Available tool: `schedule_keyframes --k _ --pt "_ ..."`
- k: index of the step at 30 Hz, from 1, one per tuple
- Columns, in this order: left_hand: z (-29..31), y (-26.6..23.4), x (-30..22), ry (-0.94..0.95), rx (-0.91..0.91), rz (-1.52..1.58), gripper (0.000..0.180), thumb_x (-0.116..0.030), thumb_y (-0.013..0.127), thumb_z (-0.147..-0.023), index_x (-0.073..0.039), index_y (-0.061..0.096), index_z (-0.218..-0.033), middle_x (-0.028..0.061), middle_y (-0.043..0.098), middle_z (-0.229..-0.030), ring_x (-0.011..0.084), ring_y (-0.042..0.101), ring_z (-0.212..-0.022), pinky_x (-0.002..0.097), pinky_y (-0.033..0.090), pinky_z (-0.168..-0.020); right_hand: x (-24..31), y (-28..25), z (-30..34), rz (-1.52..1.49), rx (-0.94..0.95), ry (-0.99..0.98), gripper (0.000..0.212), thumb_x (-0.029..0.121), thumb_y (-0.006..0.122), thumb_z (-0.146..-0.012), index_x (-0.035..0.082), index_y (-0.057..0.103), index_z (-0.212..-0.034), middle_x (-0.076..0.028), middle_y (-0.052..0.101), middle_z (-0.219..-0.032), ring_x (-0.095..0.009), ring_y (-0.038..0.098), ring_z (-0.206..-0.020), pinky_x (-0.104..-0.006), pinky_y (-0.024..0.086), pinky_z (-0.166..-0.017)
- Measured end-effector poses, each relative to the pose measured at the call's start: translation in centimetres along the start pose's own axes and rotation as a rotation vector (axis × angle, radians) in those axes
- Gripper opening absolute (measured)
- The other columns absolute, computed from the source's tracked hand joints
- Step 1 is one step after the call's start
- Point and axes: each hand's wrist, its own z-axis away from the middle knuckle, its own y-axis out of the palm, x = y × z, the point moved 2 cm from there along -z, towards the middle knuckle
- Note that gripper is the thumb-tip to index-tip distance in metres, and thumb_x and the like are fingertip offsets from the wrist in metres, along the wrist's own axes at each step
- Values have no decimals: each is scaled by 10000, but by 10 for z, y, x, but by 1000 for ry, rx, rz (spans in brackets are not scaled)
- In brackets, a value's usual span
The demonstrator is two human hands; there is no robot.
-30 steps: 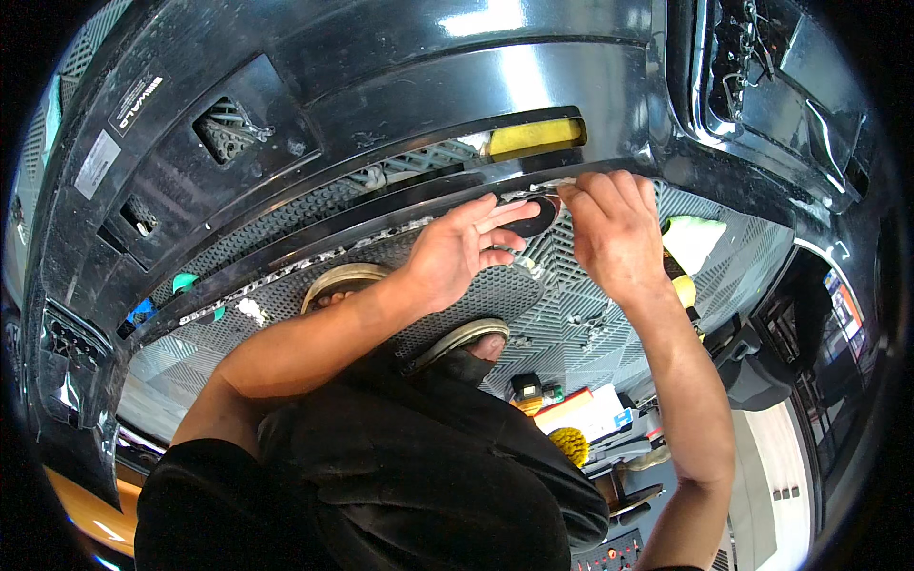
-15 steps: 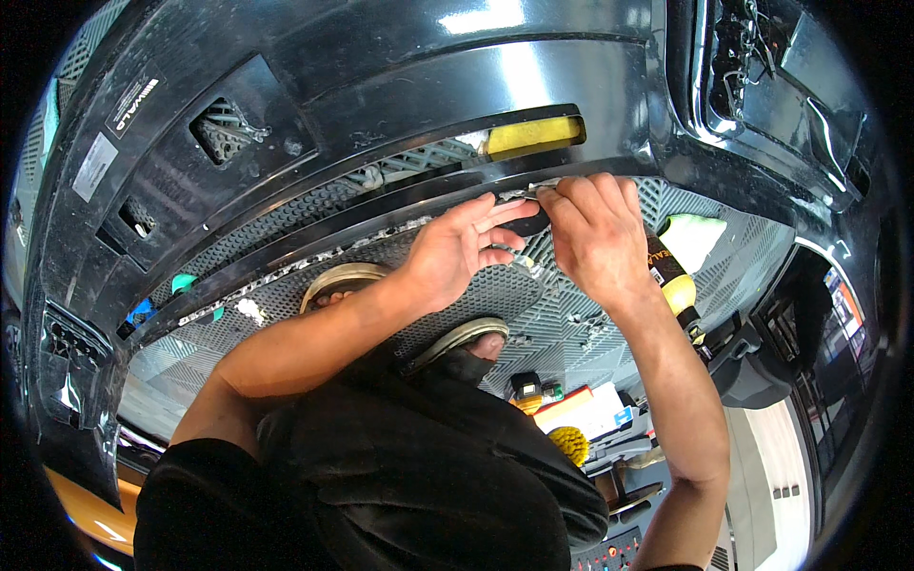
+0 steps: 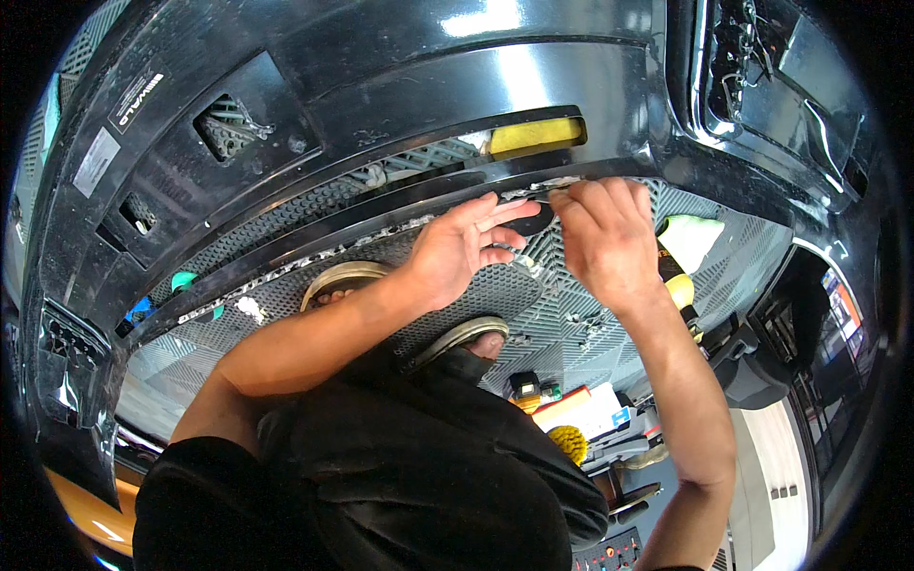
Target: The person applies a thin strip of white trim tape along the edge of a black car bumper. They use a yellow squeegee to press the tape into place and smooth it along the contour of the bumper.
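Note:
A large black car bumper (image 3: 400,105) spans the view, its long lower edge carrying a ragged whitish residue (image 3: 328,249). Against that edge rests my left hand (image 3: 452,252), fingers stretched and apart. Its fingertips lie beside a dark rounded piece (image 3: 536,222), whose kind I cannot make out. My right hand (image 3: 609,243) is closed at the same edge, thumb and fingers pinched together. Whatever is in the pinch is hidden by the fingers. Pale ragged bits (image 3: 557,183) show on the edge just beside them.
Grey ridged floor tiles (image 3: 571,285) with pale scraps lie below. Right of my right hand are a dark bottle with a yellow part (image 3: 679,288) and a light green cloth (image 3: 692,243). A yellow round brush (image 3: 569,444) and other tools sit nearer me. A yellow block (image 3: 535,136) shows through the bumper slot.
My right hand has shifted slightly to the right along the edge, exposing more of the pale ragged bits. My left hand has barely moved.

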Motion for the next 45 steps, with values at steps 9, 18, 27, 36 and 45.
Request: schedule_keyframes --k 9,18,27,36,45 --pt "-2 -4 3 14 6 54 563 -447 470 -1139 -19 594 -1482 116 645 -1504 170 633 -1073 367 492 -1001 3 8 -5 -30 13 5 198 123 720 -767 108 723 -964 3 619 -951 -217 609 -955 -392 452 -883" --pt "-1 -6 2 4 19 30 610 -464 452 -1145 11 546 -1517 119 606 -1558 186 644 -1108 379 485 -1030 -8 3 -1 10 29 25 213 103 712 -769 95 725 -981 -22 619 -964 -234 613 -960 -405 464 -905" --pt "-1 -3 3 -2 -1 42 565 -455 477 -1135 -24 602 -1477 112 649 -1499 162 624 -1081 367 485 -1004 5 11 -4 -21 -20 1 229 133 724 -775 108 739 -1002 -4 613 -953 -218 609 -951 -398 451 -893" --pt "-1 -2 1 -7 1 31 576 -463 461 -1143 -26 582 -1498 99 639 -1513 161 626 -1076 368 487 -1002 4 8 -4 -16 32 -20 247 106 730 -764 66 730 -1008 -34 595 -941 -246 606 -946 -411 472 -872" --pt "13 2 -3 -226 -20 -199 824 -667 400 -1111 -8 476 -1601 133 616 -1537 189 633 -1125 412 489 -1030 -4 -15 -7 -176 65 172 330 -58 766 -772 51 778 -1083 -90 663 -969 -307 647 -935 -431 511 -857"
